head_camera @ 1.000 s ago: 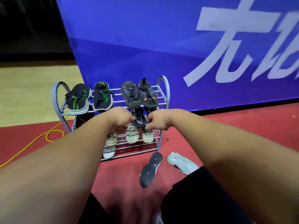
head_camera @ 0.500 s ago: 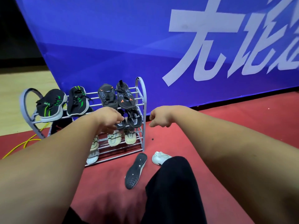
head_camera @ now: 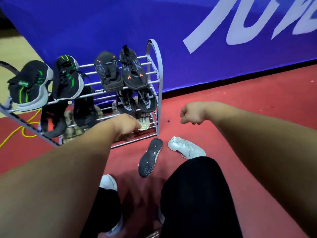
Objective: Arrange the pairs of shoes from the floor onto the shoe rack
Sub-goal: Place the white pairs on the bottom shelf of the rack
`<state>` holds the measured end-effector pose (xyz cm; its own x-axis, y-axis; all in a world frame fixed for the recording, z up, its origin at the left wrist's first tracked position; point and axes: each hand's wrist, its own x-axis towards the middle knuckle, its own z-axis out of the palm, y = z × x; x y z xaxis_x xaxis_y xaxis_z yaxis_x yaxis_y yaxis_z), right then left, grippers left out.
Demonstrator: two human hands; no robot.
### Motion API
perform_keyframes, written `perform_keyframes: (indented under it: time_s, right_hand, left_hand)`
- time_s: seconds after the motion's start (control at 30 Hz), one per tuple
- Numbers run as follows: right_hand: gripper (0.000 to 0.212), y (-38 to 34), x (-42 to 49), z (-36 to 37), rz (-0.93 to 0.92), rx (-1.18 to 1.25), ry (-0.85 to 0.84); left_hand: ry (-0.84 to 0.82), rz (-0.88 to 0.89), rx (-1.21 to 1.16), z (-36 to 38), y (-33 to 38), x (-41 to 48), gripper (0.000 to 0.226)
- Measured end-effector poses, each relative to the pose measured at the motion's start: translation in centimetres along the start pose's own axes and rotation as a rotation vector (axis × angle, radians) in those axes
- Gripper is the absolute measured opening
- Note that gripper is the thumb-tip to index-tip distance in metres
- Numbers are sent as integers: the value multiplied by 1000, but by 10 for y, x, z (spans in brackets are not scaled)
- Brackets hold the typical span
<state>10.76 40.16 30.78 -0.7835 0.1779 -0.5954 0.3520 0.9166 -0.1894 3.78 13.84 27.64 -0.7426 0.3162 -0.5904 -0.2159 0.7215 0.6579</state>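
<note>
Single head-worn view, angled forward and down.
The shoe rack (head_camera: 159, 78) is seen from near and above its front; the person's forearms (head_camera: 68, 160) are framed in the foreground.

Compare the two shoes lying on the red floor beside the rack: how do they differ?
The overturned shoe lies sole up, showing dark tread; the white shoe shows its pale upper. The overturned shoe is fully in view; the white shoe is partly hidden by a black trouser leg. Both lie on the red floor, off the shoe rack.

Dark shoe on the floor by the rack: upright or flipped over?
Flipped over. The dark shoe lies with its black treaded sole facing up, next to the white shoe.
</note>
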Motion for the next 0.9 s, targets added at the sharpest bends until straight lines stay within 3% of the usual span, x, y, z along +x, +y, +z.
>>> perform_keyframes:
  time_s: [0.27, 0.43, 0.53, 0.73, 0.8, 0.9]
  right_hand:
    - [42, 55, 104, 73, 105, -92, -204]
    - [43, 103, 168, 138, 220, 48, -303]
    - [36, 125, 200, 174, 313, 137, -285]
    - [59, 158, 260, 241, 436, 217, -79]
    - [72, 170, 277, 267, 521, 237, -6]
    - [75, 172, 281, 303, 670, 353, 30]
  left_hand:
    - [-164, -182, 47, 61, -62, 103, 14]
    - [-230, -228, 113, 114, -95, 163, 7]
    - [-250, -291, 165, 141, -120, 200, 25]
    - [-134, -285, 413, 181, -163, 252, 48]
    - [-99, -287, 408, 193, -181, 263, 71]
    - [-141, -312, 491, 212, -208, 270, 131]
